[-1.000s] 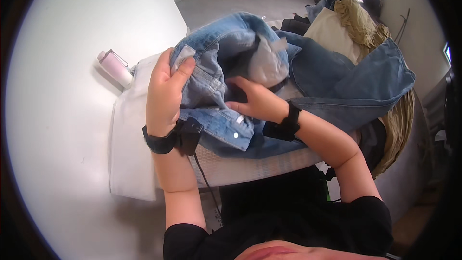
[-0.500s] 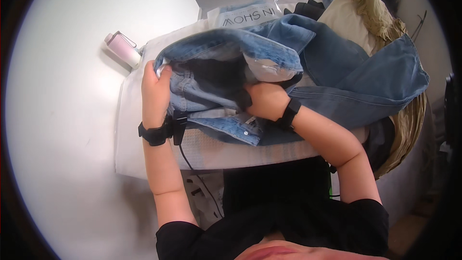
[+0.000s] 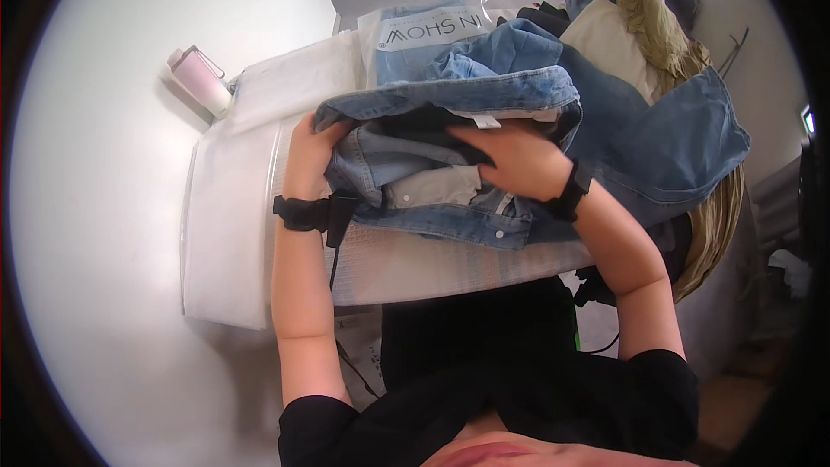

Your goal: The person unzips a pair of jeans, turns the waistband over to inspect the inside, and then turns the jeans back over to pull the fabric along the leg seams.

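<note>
A pair of blue jeans (image 3: 432, 97) lies across the covered table, its waist spread open between my hands. My left hand (image 3: 307, 160) is closed round the left edge of the waist, thumb and fingers pinching the denim. Inside the opening, my right hand (image 3: 526, 160) rests with thumb and fingers apart, its fingertips near a small white label (image 3: 487, 121). A pale pocket lining (image 3: 437, 188) shows below the dark inside. The front part of the waistband (image 3: 458, 227), with a metal button, hangs nearest me. Both wrists wear black straps.
A plastic bag (image 3: 432, 30) with folded denim lies behind the jeans, beside clear plastic sleeves (image 3: 298, 78). A pink-and-white bottle (image 3: 201, 79) stands at the left. Khaki and cream garments (image 3: 661, 30) are heaped at the far right. A cable (image 3: 335, 264) runs from my left wrist.
The waist opening has shifted right and been pulled wider. My right hand has loosened from the dark inside cloth and spread its fingers. The pocket lining now shows more.
</note>
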Motion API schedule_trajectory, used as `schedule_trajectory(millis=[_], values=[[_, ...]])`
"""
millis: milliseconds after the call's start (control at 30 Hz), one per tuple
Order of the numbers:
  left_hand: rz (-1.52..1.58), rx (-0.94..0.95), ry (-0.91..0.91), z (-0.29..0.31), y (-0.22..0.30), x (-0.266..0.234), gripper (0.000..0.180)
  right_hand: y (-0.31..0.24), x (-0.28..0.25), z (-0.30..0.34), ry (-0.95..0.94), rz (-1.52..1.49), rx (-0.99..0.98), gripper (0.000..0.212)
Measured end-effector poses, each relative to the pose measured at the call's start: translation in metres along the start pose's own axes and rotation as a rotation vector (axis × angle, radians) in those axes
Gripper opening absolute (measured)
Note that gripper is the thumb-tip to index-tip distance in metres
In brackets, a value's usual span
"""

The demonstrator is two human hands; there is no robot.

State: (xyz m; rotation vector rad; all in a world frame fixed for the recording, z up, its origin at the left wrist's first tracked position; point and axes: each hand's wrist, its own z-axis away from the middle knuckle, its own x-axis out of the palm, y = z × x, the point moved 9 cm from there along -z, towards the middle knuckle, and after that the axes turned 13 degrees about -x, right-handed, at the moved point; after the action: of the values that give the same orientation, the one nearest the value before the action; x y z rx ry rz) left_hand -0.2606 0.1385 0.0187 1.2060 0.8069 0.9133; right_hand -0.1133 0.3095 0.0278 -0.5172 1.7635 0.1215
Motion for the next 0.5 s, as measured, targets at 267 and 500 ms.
schedule_trajectory(millis=[267,500], values=[[-0.449,0.133,0.401,-0.011,-0.005,-0.057,0.024,-0.058,0.012,-0.003,0.044,-0.529,-0.159,0.043],[-0.293,0.334,0.420,0.017,0.020,-0.052,0.027,-0.020,0.010,-0.023,0.339,-1.640,0.236,0.034]])
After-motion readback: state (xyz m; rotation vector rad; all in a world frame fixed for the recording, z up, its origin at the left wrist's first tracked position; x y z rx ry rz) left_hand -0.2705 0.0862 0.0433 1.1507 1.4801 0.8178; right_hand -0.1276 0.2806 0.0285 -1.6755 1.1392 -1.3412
